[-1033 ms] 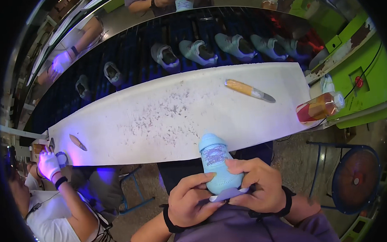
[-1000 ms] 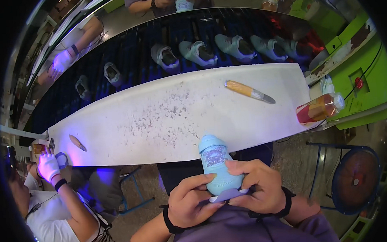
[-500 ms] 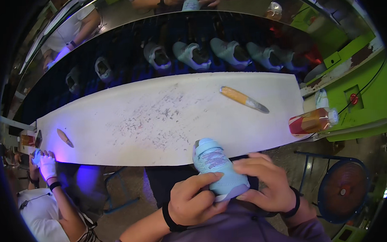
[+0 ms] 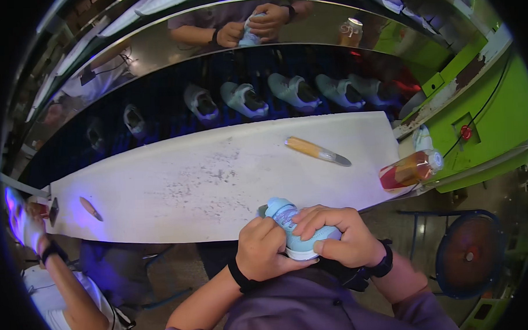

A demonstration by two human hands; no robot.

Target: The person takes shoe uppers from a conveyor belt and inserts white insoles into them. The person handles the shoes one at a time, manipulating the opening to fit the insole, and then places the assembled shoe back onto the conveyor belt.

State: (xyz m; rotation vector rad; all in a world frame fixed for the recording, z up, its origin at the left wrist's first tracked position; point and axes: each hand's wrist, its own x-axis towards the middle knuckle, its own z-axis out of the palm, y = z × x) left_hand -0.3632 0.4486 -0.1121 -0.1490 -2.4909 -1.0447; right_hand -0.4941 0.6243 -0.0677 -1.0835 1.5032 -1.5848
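Head view: left hand [image 4: 261,248] and right hand [image 4: 342,235] grip a light-blue sneaker [image 4: 300,245] from either side, toe toward the wearer's purple shirt [image 4: 298,312], at the near edge of the white worktable [image 4: 329,189].

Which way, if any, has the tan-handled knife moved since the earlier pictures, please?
No: the tan-handled knife keeps its place against the white tabletop; the view itself shifted.
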